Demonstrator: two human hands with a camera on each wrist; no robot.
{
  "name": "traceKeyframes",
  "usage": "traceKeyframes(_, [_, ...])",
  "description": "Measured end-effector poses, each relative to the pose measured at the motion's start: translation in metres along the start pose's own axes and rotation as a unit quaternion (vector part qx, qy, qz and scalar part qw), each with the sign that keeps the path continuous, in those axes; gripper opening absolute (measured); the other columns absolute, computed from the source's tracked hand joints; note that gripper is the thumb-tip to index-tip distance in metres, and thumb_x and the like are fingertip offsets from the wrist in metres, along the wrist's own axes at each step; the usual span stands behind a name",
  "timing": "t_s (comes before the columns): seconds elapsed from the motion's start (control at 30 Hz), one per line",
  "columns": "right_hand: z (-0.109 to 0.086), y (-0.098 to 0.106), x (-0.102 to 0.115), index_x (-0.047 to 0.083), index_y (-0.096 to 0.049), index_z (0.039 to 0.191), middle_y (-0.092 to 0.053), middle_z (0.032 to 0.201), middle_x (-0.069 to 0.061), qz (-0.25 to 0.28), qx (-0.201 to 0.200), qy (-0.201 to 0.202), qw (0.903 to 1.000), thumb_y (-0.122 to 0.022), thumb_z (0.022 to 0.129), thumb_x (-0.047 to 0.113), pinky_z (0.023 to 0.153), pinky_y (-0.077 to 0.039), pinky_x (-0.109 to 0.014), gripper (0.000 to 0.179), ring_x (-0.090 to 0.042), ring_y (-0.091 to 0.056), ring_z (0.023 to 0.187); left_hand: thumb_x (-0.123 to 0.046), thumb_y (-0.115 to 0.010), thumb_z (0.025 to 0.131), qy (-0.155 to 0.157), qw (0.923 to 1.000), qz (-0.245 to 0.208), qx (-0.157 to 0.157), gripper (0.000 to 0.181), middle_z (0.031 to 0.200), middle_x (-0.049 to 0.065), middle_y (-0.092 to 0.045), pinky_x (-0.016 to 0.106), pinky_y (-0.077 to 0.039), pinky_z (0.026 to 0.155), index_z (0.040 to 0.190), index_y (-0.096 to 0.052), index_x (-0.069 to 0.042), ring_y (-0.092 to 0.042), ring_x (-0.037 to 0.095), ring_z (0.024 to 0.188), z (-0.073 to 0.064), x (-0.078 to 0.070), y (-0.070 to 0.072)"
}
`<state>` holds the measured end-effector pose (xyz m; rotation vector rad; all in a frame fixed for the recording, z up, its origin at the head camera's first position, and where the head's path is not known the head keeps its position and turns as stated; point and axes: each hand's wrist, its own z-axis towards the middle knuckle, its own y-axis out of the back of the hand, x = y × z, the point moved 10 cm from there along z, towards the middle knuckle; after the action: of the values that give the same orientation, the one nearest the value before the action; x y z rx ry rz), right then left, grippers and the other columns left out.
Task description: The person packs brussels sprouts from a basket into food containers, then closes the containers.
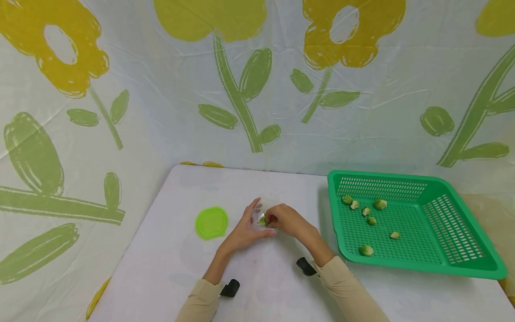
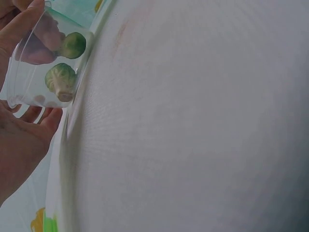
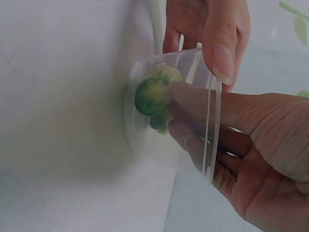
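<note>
My left hand [image 1: 243, 233] grips a clear plastic tub [image 3: 188, 157] at its side and rim, with its base against the table. Reaching in through the mouth, my right hand [image 1: 289, 220] pinches a green Brussels sprout [image 3: 150, 96] between thumb and fingers near the bottom. A second Brussels sprout [image 2: 61, 79] lies beside it in the tub, stem end showing in the left wrist view. From the head view, the right hand covers much of the tub's inside.
A lime-green lid [image 1: 211, 222] lies flat on the white table [image 1: 261, 286], left of the tub. On the right stands a green slotted basket [image 1: 414, 219] with several Brussels sprouts [image 1: 380, 204] scattered over its floor. Flower-printed cloth [image 1: 281, 98] hangs behind the table.
</note>
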<state>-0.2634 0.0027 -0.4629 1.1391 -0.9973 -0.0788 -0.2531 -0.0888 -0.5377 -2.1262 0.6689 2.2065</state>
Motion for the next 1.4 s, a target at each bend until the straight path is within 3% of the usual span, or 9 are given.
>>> traceKeyframes(0.07, [0.001,-0.001,-0.001,-0.001,-0.071,0.082,-0.070,0.080,-0.010,-0.003,0.002,-0.004,1.0000,-0.078,0.083,-0.010,0.069,-0.049,-0.023,0.012,-0.023,-0.063,0.076,-0.028,-0.087,0.085,0.002,1.0000,-0.002,-0.001,0.110,0.166,0.012,-0.025,0.060,-0.021,0.121,0.166,-0.014,-0.019,-0.022,0.030,0.154,-0.001,-0.004,0.000])
traceKeyframes(0.5, [0.000,-0.003,-0.002,0.000,-0.071,0.084,-0.072,0.083,-0.010,-0.034,0.010,-0.034,0.9988,-0.077,0.086,-0.009,0.069,-0.052,-0.028,0.011,-0.026,-0.065,0.078,-0.042,-0.088,0.082,0.003,1.0000,-0.001,0.007,0.114,0.165,0.006,-0.025,0.057,-0.022,0.122,0.166,-0.013,-0.022,-0.023,0.026,0.153,0.000,0.003,-0.001])
traceKeyframes(0.77, [-0.003,-0.002,0.002,-0.002,-0.070,0.089,-0.070,0.084,-0.011,-0.031,0.014,-0.011,0.9993,-0.071,0.092,-0.008,0.068,-0.048,-0.027,0.007,-0.015,-0.054,0.071,-0.042,-0.088,0.082,-0.001,1.0000,0.004,0.006,0.113,0.165,0.006,-0.026,0.056,-0.023,0.122,0.166,-0.013,-0.025,-0.024,0.025,0.153,-0.001,0.002,-0.001])
traceKeyframes(0.9, [-0.006,0.004,0.007,-0.003,-0.071,0.094,-0.072,0.090,-0.012,-0.036,0.009,0.006,0.9993,-0.070,0.093,-0.006,0.073,-0.054,-0.031,0.004,-0.018,-0.062,0.079,-0.042,-0.088,0.082,-0.006,1.0000,0.006,0.003,0.113,0.165,0.009,-0.026,0.058,-0.023,0.121,0.166,-0.014,-0.023,-0.024,0.027,0.153,-0.001,0.000,0.000])
traceKeyframes(1.03, [-0.011,0.012,0.009,-0.004,-0.071,0.100,-0.072,0.096,-0.013,-0.045,-0.001,0.015,0.9989,-0.071,0.094,-0.004,0.079,-0.057,-0.033,0.007,-0.023,-0.068,0.088,-0.043,-0.088,0.082,-0.003,1.0000,0.008,0.002,0.114,0.165,0.009,-0.026,0.058,-0.024,0.121,0.166,-0.014,-0.021,-0.023,0.028,0.153,0.000,0.000,0.000])
traceKeyframes(1.4, [-0.031,0.040,0.014,-0.001,-0.070,0.105,-0.071,0.100,-0.013,-0.087,-0.071,0.036,0.9931,-0.074,0.093,-0.001,0.082,-0.059,-0.038,0.013,-0.026,-0.069,0.092,-0.038,-0.088,0.083,0.019,0.9998,0.001,0.001,0.111,0.165,0.008,-0.023,0.059,-0.023,0.121,0.166,-0.014,-0.025,-0.023,0.029,0.152,0.000,0.004,0.000])
